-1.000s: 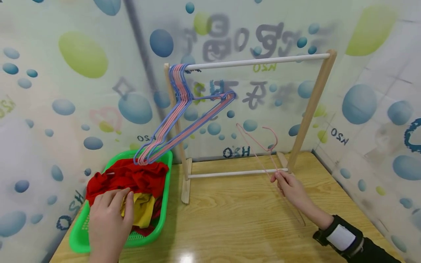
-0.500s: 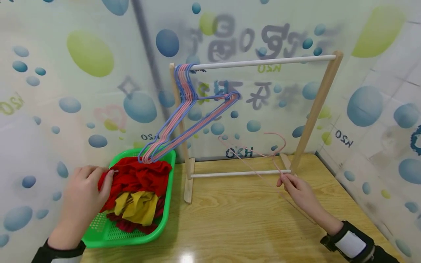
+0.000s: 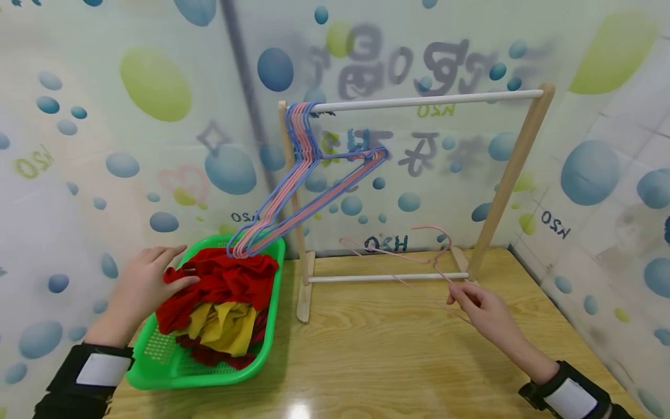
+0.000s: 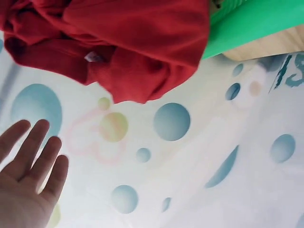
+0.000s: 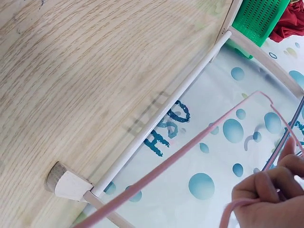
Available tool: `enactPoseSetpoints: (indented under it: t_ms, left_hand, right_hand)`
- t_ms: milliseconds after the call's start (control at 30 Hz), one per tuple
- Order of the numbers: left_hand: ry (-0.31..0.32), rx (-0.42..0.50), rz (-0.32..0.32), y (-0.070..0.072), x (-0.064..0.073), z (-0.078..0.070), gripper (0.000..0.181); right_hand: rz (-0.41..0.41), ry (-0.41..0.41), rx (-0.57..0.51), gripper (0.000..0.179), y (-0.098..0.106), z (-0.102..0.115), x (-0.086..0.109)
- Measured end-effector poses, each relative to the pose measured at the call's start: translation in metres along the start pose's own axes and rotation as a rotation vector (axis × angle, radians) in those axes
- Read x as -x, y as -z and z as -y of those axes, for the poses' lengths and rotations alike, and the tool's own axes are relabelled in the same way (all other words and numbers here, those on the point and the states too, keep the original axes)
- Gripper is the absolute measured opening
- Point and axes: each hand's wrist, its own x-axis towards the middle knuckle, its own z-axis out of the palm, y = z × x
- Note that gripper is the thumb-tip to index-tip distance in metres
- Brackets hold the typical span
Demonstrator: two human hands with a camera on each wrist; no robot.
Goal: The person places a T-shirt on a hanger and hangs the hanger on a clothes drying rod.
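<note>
My right hand (image 3: 484, 308) pinches a pink wire clothes hanger (image 3: 435, 261) by one shoulder, in front of the rack's right end. The hanger's hook points up and its far corner reaches left; in the right wrist view the hanger (image 5: 175, 155) runs diagonally past the fingers. At the left, my left hand (image 3: 143, 288) is beside a crumpled red garment (image 3: 225, 273) in a green basket (image 3: 270, 329). In the left wrist view, the left hand (image 4: 31, 175) has its fingers extended, apart from the red garment (image 4: 137, 42), which shows a small white tag.
A wooden rack with a white top rod (image 3: 419, 102) stands on the wooden table (image 3: 366, 355). Several blue and pink hangers (image 3: 309, 150) hang at its left end, over the basket. Yellow cloth (image 3: 235, 329) lies below the red garment. Patterned walls stand behind and right.
My left hand has moved from above the basket's front to the red garment's left side, its fingers now spread. The pink hanger has tilted flatter, its far corner swinging left and down.
</note>
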Motion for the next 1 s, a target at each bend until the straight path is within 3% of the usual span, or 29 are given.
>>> enactPoseSetpoints:
  t_ms: [167,333,600,800,1000]
  left_hand:
    - [0.12,0.009,0.29,-0.015,0.005,0.016,0.101]
    - [0.169,0.026,0.418,-0.028,0.01,0.025,0.114]
    - [0.213,-0.015,0.427,-0.039,0.012,0.027,0.106]
    - [0.174,-0.037,0.411,-0.046,0.013,0.024,0.068]
    - [0.258,0.011,0.357,-0.047,0.013,0.019,0.035]
  right_hand:
    - [-0.004,0.02,0.021,0.028,0.0,0.001,0.001]
    - [-0.003,0.01,0.039,0.029,0.0,0.002,0.001]
    - [0.006,-0.006,0.052,0.029,-0.002,0.004,0.001]
    - [0.006,-0.023,0.048,0.027,-0.003,0.005,0.001]
    - [0.029,-0.045,0.033,0.031,-0.004,0.005,0.003]
